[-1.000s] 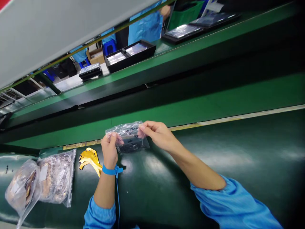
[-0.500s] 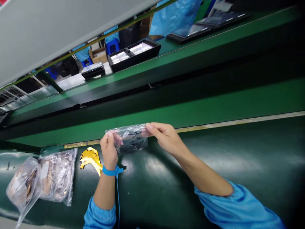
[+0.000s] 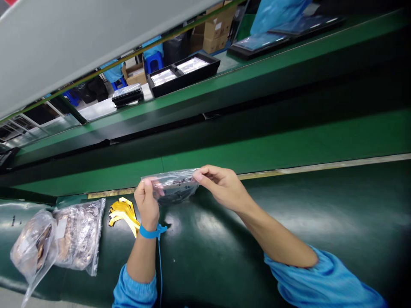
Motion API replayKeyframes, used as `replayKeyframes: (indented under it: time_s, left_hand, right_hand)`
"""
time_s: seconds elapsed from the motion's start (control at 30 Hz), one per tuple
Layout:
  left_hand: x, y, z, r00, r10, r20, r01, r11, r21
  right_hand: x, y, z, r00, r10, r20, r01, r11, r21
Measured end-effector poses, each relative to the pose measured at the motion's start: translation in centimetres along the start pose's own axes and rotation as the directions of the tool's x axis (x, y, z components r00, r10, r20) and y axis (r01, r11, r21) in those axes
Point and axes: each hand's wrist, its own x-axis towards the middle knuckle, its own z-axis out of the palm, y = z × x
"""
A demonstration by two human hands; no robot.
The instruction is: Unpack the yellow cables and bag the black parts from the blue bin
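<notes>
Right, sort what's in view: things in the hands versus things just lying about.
In hand: small clear bag, pinched by left hand and right hand.

Lying about: yellow strips, two filled bags, black trays across the green belt.

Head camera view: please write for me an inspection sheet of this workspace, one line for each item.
Surface: dark green glossy bench surface, with a conveyor behind it.
Job's things: small clear bag with dark contents, held above the surface by both hands at its top corners.
Clutter: two larger clear bags of parts lying at the left; yellow flat pieces beside them.
Grippers: left hand pinches the bag's left corner; right hand pinches the right corner.
Cables: blue wrist strap on the left wrist, its thin cord running down.
Surroundings: black trays on the far side, cardboard boxes, blue stools, a person in blue clothing.
</notes>
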Motion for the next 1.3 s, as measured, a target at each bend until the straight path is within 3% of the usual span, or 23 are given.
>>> replayKeyframes:
  time_s: [0.3,0.53,0.83,1.3]
  left_hand:
    - [0.36,0.86,0.19,0.994,-0.108,-0.029,0.105,0.990,-0.093]
    - [0.55,0.82,0.14,0.993,-0.117,0.009,0.117,0.989,-0.087]
    - [0.55,0.70,-0.12,0.996,-0.076,0.043,0.076,0.997,0.011]
    - [0.24,0.80,-0.17,0.998,0.021,0.059,-0.020,1.000,-0.015]
  right_hand:
    - [0.13,-0.06,0.08,1.000,0.012,0.024,-0.013,0.999,0.035]
    - [0.22,0.00,0.12,0.998,0.045,-0.035,-0.042,0.995,0.091]
    - [0.12,0.08,0.17,0.999,0.025,-0.046,-0.024,1.000,0.017]
    - [-0.28,-0.48,0.01,0.991,-0.136,-0.021,0.130,0.976,-0.177]
